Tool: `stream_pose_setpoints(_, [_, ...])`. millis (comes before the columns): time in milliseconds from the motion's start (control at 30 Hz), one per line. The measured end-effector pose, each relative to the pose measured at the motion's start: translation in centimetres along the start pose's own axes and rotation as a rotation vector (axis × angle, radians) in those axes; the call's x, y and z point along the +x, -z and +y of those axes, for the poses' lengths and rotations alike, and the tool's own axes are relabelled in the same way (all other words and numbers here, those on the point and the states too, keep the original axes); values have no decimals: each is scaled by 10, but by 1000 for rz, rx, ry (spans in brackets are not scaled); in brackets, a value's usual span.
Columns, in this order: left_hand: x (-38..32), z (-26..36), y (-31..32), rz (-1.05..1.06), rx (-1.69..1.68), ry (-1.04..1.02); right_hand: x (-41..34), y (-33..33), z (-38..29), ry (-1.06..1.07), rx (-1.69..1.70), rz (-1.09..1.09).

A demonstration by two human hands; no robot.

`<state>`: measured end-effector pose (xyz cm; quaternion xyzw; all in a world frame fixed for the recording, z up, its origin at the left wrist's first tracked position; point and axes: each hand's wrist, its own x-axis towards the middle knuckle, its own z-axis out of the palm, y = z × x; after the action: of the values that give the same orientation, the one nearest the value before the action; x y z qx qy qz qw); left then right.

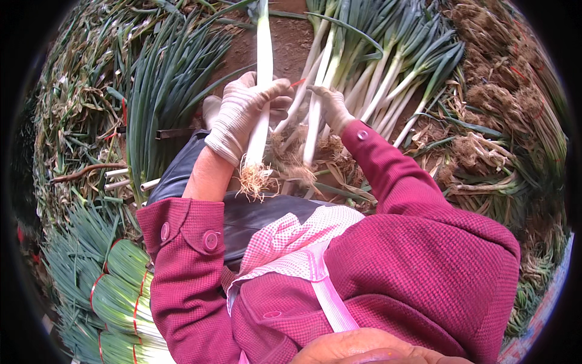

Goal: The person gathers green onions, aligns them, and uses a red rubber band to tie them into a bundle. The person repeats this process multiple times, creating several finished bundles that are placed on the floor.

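Observation:
My left hand (241, 111), in a pale knit glove, grips a thick Welsh onion (265, 50) by its white stalk. The roots (257, 179) hang below that hand, over my lap. To the right, my gloved right hand (335, 107) has its fingers across another Welsh onion stalk (313, 123), whose root end points towards me. Beyond it, a loose pile of Welsh onions (386, 86) lies on the soil, green leaves pointing away. A short red strip (298, 83) shows between the two hands; whether either one touches it, I cannot tell.
Trimmed green onions (159, 91) stand by a metal bar (175, 132) at the left. Bundles bound with red bands (120, 295) lie at the lower left. Dry leaf waste (77, 123) covers the far left, and onions with soil-caked roots (495, 100) are heaped at the right.

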<state>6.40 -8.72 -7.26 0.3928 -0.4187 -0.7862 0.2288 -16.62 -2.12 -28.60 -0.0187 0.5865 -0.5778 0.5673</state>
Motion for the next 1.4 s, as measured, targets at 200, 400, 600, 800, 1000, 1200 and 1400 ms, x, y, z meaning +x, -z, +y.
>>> stream_pose_setpoints(200, [-6,-31,-13,-21,122,129,-134,-24,-42,123,184,-447])
stream_pose_setpoints(400, [-45,-57,-20,-30,182,145,-144,-27,-31,134,-23,-505])
stream_pose_setpoints(600, [-66,-57,-25,14,80,157,-125,-15,-24,-27,353,-589])
stream_pose_setpoints(800, [-109,-51,-37,25,405,52,-104,-36,-35,-85,533,-488])
stream_pose_setpoints(1000, [-126,-22,-27,-55,608,-22,-137,-68,-47,-218,413,-791])
stream_pose_setpoints(1200, [-150,31,1,-166,268,161,-183,-107,-48,-106,432,-997])
stream_pose_setpoints(1400, [-235,35,9,173,298,-146,-176,-124,-21,-123,518,-940])
